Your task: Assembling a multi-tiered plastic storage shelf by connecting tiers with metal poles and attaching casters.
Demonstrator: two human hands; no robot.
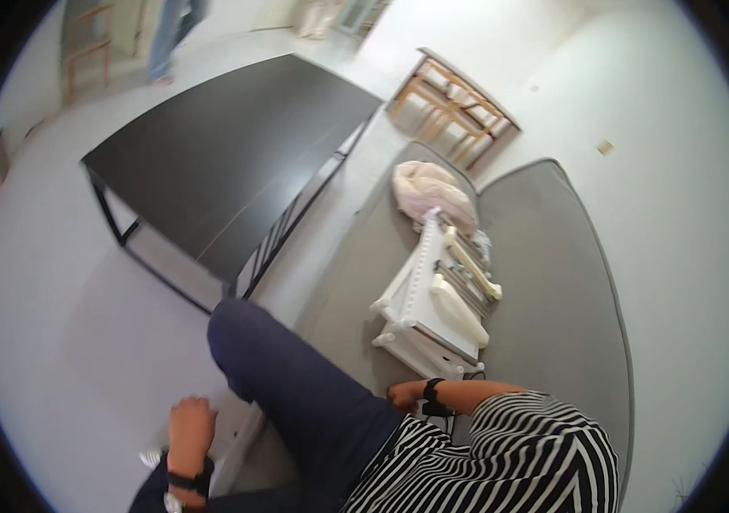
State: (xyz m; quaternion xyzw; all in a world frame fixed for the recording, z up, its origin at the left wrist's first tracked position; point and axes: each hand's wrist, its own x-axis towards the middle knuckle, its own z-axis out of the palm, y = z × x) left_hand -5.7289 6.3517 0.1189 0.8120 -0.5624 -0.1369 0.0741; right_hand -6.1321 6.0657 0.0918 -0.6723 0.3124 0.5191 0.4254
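Observation:
My left hand [193,426], with a dark band at the wrist, is at the lower left beside my bent leg. Its fingers are curled in, and nothing shows in them. My right hand [404,397] is low against the grey sofa, between my thigh and a white rack-like frame [416,299]. The right fingers are curled, and what they hold, if anything, is hidden. Beside that wrist lies a small black object with a cord [437,409]. On the white frame rest pale, rounded bars [458,309] and grey rods. A pinkish, crumpled cloth bundle [435,190] lies behind it.
A long black table [236,145] with a dark metal frame stands ahead to the left. The grey sofa backrest [544,282] runs along the right. Farther back stand a wooden table with chairs [450,107]. Another person's legs [172,38] show at the upper left, near a chair [88,51].

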